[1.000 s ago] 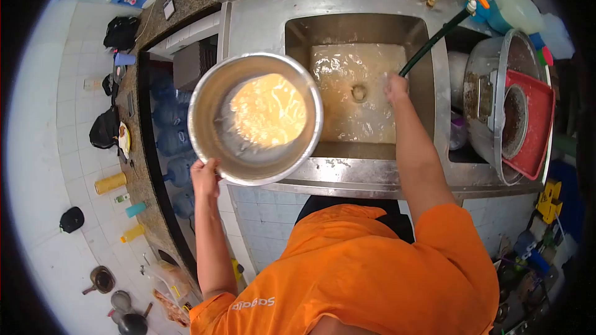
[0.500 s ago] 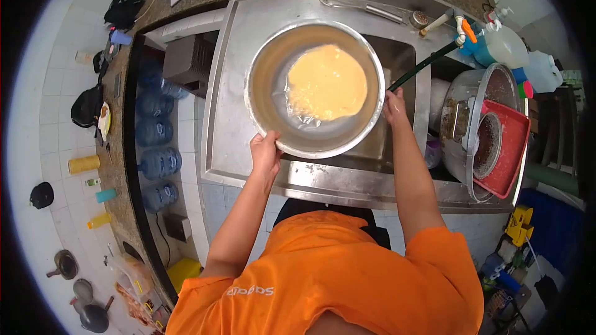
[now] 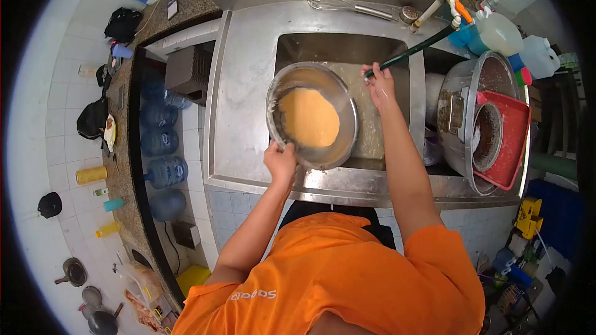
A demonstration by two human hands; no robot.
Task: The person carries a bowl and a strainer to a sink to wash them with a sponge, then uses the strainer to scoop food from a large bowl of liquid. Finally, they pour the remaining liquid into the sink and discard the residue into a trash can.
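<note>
My left hand [image 3: 281, 162] is closed on the near rim of a large metal pot [image 3: 346, 102], its thumb over the edge. Yellowish-orange liquid [image 3: 310, 118] lies in the bottom of the pot. The pot is over the left part of the sink basin [image 3: 372, 124] and looks tilted; whether it rests on anything is hidden. Above the basin, right of the pot, my right hand [image 3: 380, 85] grips the end of a dark green hose [image 3: 413, 54]. That hose runs to a tap with an orange handle [image 3: 459, 11].
A whisk [image 3: 351, 6] lies along the back of the steel counter [image 3: 242, 99]. To the right, a large metal pot [image 3: 459, 111] on its side holds a red tray [image 3: 506, 142]. Detergent jugs [image 3: 496, 32] stand behind it. Several water bottles [image 3: 166, 172] sit under the left counter.
The pot has moved down and is more tilted, uncovering more of the basin. My right hand has come away from the pot's side, moved up-left, and now shows the hose end in its fingers.
</note>
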